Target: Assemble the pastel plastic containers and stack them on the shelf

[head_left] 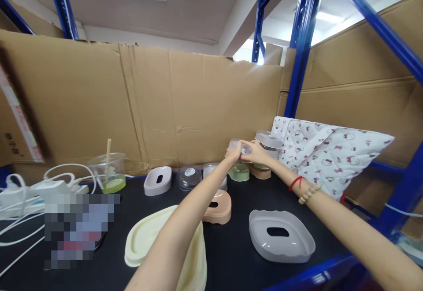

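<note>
- While both forearms reach over the worktop (pixel 231 247) toward its rear edge, the left hand (pixel 234 151) and right hand (pixel 257 152) meet at a small clear plastic piece (pixel 245 149).
- The clear plastic piece sits between the two hands, raised above the worktop, with fingers clamped on it from either side; its lower part is partly covered by them, and the exact fingertip contacts cannot be told.
- Just below the hands, near the rear edge, stand a green piece (pixel 239 173) and a brownish piece (pixel 261 173), with a patterned cloth (pixel 317 154) at the rear right corner.
- Nearer the front edge lie a peach slotted piece (pixel 225 203), a grey wavy-rimmed piece (pixel 280 246) toward the right corner, and a cream piece (pixel 147 233) partly behind the left forearm.
- Along the rear edge, further left, are a white slotted piece (pixel 157 188) and a clear dome (pixel 189 179).
</note>
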Demonstrator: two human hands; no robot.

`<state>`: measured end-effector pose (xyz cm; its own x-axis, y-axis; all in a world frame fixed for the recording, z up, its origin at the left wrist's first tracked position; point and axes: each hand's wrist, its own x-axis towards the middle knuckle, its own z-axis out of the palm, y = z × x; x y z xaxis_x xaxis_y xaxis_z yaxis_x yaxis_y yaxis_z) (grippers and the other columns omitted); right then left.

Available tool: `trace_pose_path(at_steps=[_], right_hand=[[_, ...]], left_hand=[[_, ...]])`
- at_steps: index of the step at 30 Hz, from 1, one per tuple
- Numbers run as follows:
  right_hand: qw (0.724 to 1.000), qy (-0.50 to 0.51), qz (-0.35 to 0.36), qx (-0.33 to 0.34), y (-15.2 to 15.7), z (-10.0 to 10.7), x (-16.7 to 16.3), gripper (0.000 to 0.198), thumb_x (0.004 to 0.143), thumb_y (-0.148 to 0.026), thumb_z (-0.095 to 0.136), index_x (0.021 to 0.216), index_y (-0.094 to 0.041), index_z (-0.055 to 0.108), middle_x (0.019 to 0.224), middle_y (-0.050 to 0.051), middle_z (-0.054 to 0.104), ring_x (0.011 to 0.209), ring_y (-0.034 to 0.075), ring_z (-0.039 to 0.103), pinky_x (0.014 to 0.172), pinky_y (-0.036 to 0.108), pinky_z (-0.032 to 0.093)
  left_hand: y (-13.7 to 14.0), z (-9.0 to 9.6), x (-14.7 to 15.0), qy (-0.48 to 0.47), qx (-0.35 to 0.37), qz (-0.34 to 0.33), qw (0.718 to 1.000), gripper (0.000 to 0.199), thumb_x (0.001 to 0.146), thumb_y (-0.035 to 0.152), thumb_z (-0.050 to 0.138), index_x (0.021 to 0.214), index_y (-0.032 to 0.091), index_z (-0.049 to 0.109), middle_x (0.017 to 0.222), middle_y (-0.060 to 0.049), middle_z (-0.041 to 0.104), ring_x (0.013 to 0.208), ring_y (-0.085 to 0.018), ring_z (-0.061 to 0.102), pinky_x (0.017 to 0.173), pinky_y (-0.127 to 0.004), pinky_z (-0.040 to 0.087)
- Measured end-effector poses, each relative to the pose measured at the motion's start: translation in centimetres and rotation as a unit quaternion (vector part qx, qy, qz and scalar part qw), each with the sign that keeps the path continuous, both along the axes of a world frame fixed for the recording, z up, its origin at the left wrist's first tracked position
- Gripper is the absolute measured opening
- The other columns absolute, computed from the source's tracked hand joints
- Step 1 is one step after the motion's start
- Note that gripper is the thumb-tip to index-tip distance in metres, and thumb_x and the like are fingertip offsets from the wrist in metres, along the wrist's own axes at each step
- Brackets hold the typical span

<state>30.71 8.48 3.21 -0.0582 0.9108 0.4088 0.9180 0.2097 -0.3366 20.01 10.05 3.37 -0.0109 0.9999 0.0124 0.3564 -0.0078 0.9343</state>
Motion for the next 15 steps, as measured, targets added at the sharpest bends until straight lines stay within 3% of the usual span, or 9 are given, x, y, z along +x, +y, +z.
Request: trace_pose_path(at_steps=[4,7,10,14,15], right_hand=[[0.998,-0.047,0.03,-0.039,0.8,-3.2,0.0,0.072,0.065,-0.039,0.071,0.132,-0.022,0.05,0.127,0.014,0.054,0.123,0.033,0.046,0.099,0.047,0.04],[0.995,-0.052,0.075,-0.041,-0.6,-3.2,0.7,0.076,0.068,-0.045,0.068,0.136,-0.02,0.045,0.137,0.015,0.047,0.134,0.035,0.032,0.106,0.052,0.031],[0.988,-0.036,0.133,-0.069,-4.8,-1.9,2.4,0.083,0.068,-0.057,0.064,0.14,-0.025,0.039,0.142,0.012,0.042,0.135,0.031,0.033,0.108,0.049,0.029],[0.943,-0.068,0.208,-0.251,-12.3,-1.6,4.9,0.121,0.038,-0.058,0.081,0.144,-0.028,0.03,0.146,0.011,0.037,0.134,0.034,0.033,0.105,0.045,0.035],[0.933,-0.072,0.215,-0.281,-13.8,-2.0,5.2,0.122,0.036,-0.055,0.083,0.144,-0.029,0.031,0.146,0.011,0.037,0.134,0.035,0.033,0.105,0.045,0.035]], left_hand=[[-0.3,-1.8,-0.1,0.107,0.008,0.041,0.993,0.053,0.085,0.037,0.041,0.128,0.006,0.047,0.139,-0.024,0.041,0.132,-0.032,0.034,0.105,-0.04,0.027],[-0.6,-2.2,-0.2,0.148,0.031,0.03,0.988,0.051,0.088,0.032,0.036,0.131,0.007,0.044,0.14,-0.023,0.04,0.132,-0.028,0.035,0.105,-0.037,0.026],[-0.7,-1.8,-0.4,0.166,0.044,0.008,0.985,0.05,0.089,0.035,0.034,0.129,0.007,0.047,0.136,-0.022,0.045,0.128,-0.028,0.04,0.103,-0.035,0.029],[-1.3,-1.2,-0.8,0.159,0.075,0.011,0.984,0.049,0.091,0.037,0.031,0.13,0.011,0.045,0.136,-0.02,0.046,0.127,-0.028,0.042,0.101,-0.037,0.032],[-1.6,-1.0,-1.0,0.153,0.095,0.013,0.984,0.046,0.09,0.035,0.033,0.128,0.013,0.047,0.135,-0.019,0.047,0.127,-0.028,0.042,0.101,-0.037,0.032]])
